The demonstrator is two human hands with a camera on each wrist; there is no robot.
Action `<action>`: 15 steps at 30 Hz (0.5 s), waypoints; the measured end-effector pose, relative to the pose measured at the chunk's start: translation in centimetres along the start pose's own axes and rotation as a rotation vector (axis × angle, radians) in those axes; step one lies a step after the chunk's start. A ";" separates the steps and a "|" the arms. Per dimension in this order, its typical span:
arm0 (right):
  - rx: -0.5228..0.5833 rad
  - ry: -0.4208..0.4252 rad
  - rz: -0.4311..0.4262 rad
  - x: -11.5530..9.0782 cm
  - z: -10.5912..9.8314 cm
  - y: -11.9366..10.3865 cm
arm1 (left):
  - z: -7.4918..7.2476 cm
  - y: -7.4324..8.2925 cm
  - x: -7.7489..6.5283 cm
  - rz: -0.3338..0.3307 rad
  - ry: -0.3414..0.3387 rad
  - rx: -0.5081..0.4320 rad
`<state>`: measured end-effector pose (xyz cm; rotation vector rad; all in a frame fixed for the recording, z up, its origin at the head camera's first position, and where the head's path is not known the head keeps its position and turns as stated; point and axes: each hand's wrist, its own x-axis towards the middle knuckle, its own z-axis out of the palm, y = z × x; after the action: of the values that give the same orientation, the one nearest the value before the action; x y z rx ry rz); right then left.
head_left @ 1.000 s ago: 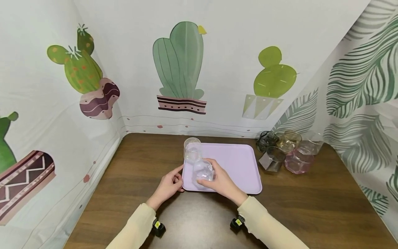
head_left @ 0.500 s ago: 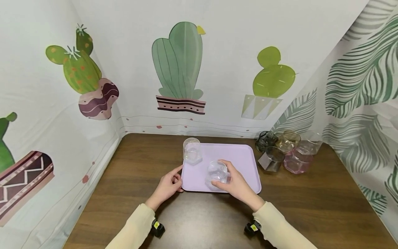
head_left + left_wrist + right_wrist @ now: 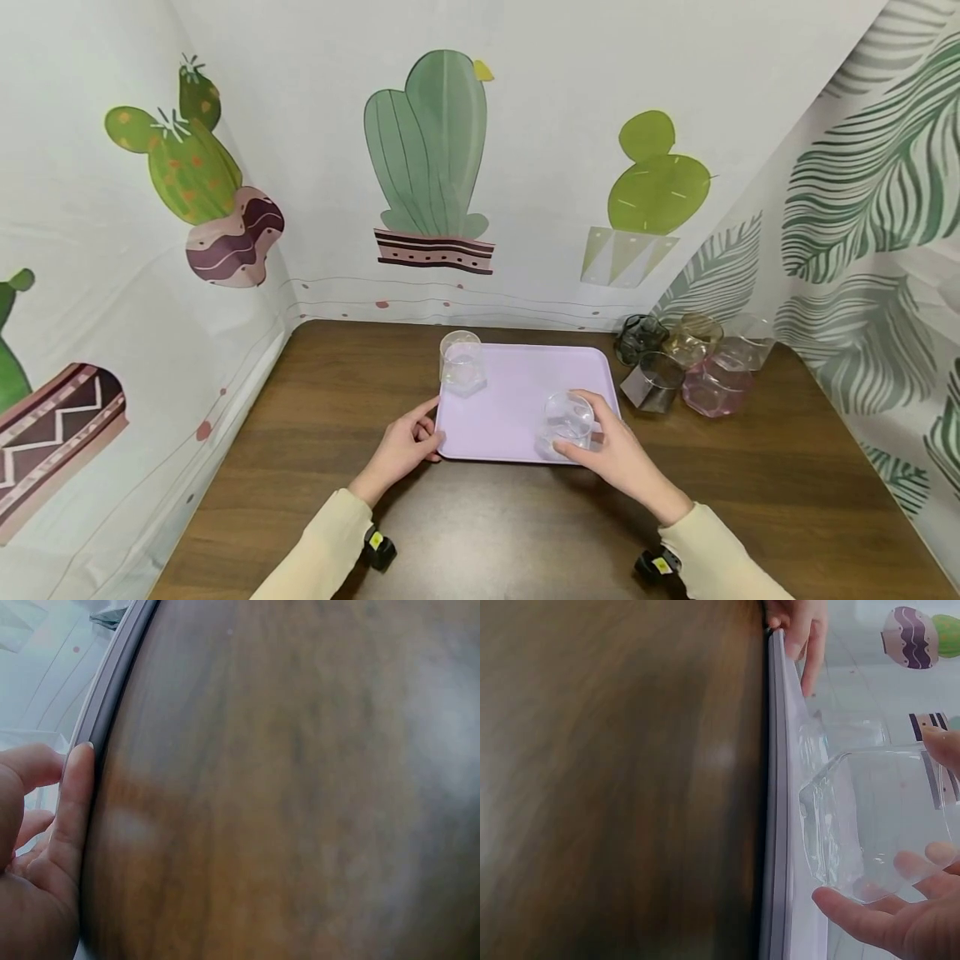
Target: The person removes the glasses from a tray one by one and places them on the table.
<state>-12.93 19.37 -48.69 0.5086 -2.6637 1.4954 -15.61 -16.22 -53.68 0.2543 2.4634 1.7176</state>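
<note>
In the head view, my right hand (image 3: 617, 454) holds a clear faceted glass (image 3: 566, 423) from its right side, thumb in front and fingers behind. The glass stands upright, its base close over the front right part of a lilac tray (image 3: 510, 383). Seen from the right wrist, the clear glass (image 3: 881, 817) has an angular base, with fingers around it. My left hand (image 3: 405, 446) grips the tray's front left corner, thumb at the rim, as the left wrist view also shows. Another clear glass (image 3: 462, 362) stands at the tray's back left corner.
Several glasses cluster on the brown table (image 3: 315, 400) to the right of the tray: dark grey (image 3: 655, 382), amber (image 3: 693, 337), pink (image 3: 716, 387) and clear (image 3: 750, 340). Behind the table hangs a cloth (image 3: 540, 167) printed with cacti.
My right hand has carried the clear glass rightward, from beside the left hand to the tray's front right. The left hand stays at the tray's corner.
</note>
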 end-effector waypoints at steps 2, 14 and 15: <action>-0.016 0.010 0.000 -0.5 -0.7 0.2 | 0.0 0.0 0.0 0.001 -0.003 -0.004; -0.105 0.059 -0.023 -3.1 -4.2 1.9 | 0.2 0.2 -0.1 -0.001 0.026 0.052; -0.111 0.063 -0.026 -3.4 -4.4 2.0 | 0.1 0.1 -0.1 -0.003 0.023 0.043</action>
<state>-10.87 24.88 -48.61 0.4789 -2.6616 1.3252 -15.51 -16.07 -53.61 0.2365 2.5180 1.6765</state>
